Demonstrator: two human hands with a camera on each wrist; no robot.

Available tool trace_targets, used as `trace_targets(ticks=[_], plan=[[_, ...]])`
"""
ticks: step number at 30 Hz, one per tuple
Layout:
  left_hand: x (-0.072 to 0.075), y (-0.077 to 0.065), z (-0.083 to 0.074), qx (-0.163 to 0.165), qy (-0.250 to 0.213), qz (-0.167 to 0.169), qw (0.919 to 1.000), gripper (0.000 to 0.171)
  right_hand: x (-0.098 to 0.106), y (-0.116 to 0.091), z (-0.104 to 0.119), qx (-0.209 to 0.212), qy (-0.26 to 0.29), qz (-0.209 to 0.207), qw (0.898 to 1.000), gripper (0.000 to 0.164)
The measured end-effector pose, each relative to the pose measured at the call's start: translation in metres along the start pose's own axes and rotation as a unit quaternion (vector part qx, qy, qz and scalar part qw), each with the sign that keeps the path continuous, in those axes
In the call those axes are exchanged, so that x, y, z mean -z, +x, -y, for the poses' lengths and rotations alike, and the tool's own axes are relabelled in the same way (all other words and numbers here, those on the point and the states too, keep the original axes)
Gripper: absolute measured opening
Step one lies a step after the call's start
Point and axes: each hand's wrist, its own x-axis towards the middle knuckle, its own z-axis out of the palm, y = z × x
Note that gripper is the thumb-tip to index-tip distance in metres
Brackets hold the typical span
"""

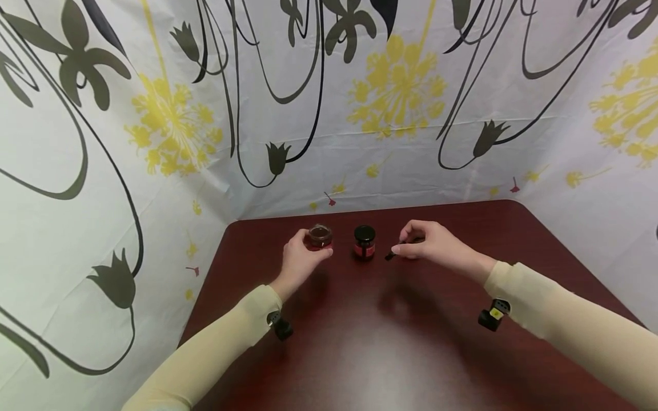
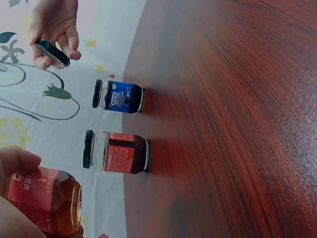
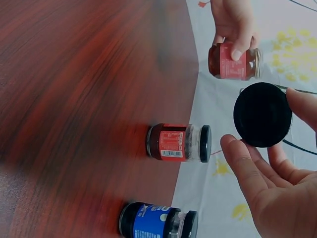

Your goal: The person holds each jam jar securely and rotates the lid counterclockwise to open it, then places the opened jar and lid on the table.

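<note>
Your left hand (image 1: 300, 260) grips the lidless glass jar with a red paper label and amber-brown contents (image 2: 62, 206), thumb on the label, fingers wrapped round behind. It's upright, near the far edge of the dark red wood-grain tabletop (image 1: 360, 354), and looks lifted off it.

Your right hand (image 1: 437, 245) pinches the flat round black lid (image 3: 262, 115) by its edge, thumb on one side, fingertips on the other. Lid's tilted, well apart from the jar mouth.

Handling, my read: jar is stiff, heavy for its size if well filled, brittle if knocked. Fill level unclear, so keep it level. Bare glass likely slippery; the label should give better friction. Hold round the labelled body, thumb opposed to fingers, clear of the mouth. Firm grip is fine, walls won't give.

Lid looks thin, light and rigid, probably metal. Rim pinch is right; light force is enough, but too little lets it pivot.

Mind the capped red-labelled glass jar (image 1: 364, 244) standing between your hands and the capped blue-labelled glass jar (image 2: 121, 97) beside it. Either would likely topple if bumped.
</note>
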Motion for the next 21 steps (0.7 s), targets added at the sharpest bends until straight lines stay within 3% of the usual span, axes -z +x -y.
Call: trace_targets(ticks=[21], plan=[[0.0, 0.007, 0.015, 0.016, 0.016, -0.018, 0.9996, 0.048, 0.007, -0.009, -0.013, 0.02, -0.093, -0.054, 0.994, 0.042]])
